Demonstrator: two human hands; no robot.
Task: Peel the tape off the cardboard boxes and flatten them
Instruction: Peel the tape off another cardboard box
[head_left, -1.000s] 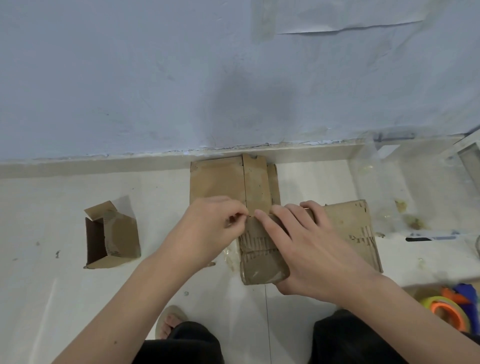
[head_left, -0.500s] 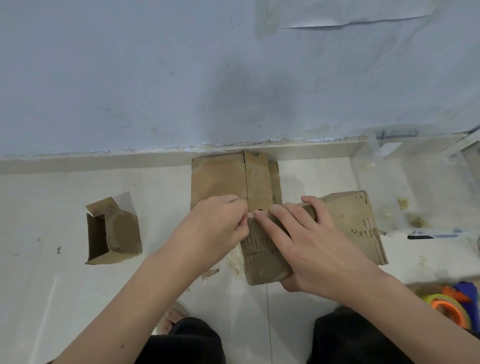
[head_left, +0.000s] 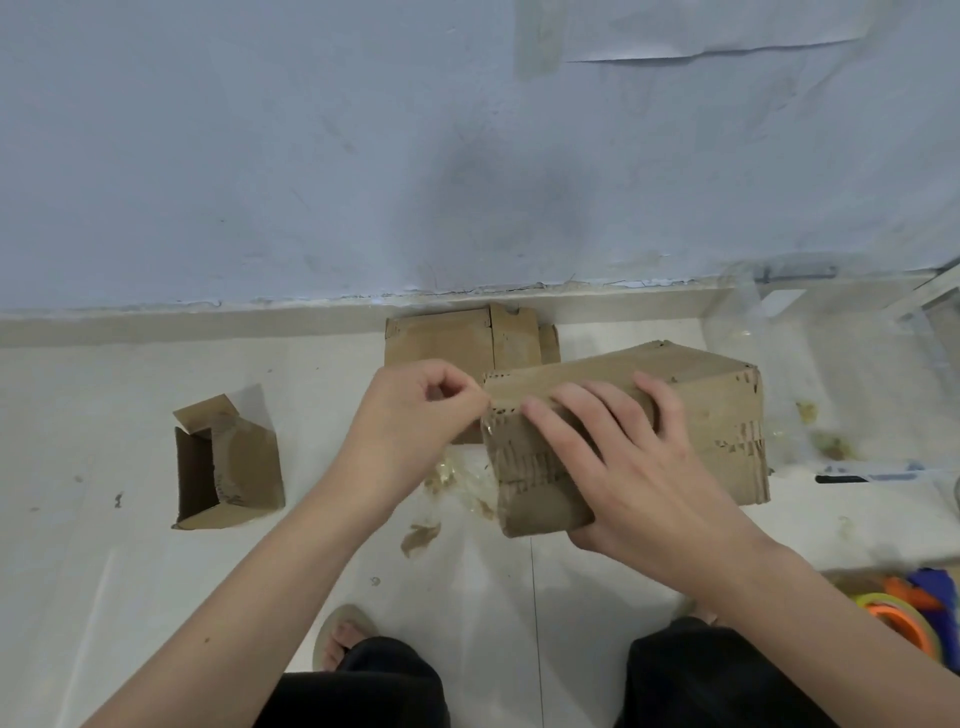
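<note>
A worn brown cardboard box (head_left: 717, 415) is lifted off the floor in front of me, its near end scuffed where tape has torn the paper. My right hand (head_left: 618, 462) grips it from above, fingers spread over the top and thumb beneath. My left hand (head_left: 415, 421) pinches clear tape at the box's upper left corner between thumb and forefinger. A flattened box (head_left: 447, 338) lies against the wall behind. A small open box (head_left: 234, 462) stands at the left.
Crumpled clear tape scraps (head_left: 457, 478) and a torn bit of cardboard (head_left: 418, 538) lie on the white tiled floor under the box. Clear plastic sheeting (head_left: 831, 364) covers the floor at the right. An orange tape roll (head_left: 898, 623) sits at the lower right. My sandalled foot (head_left: 343, 636) shows below.
The box has been raised and turned so its long side faces me. My left hand's pinch has moved up to the box's top left corner.
</note>
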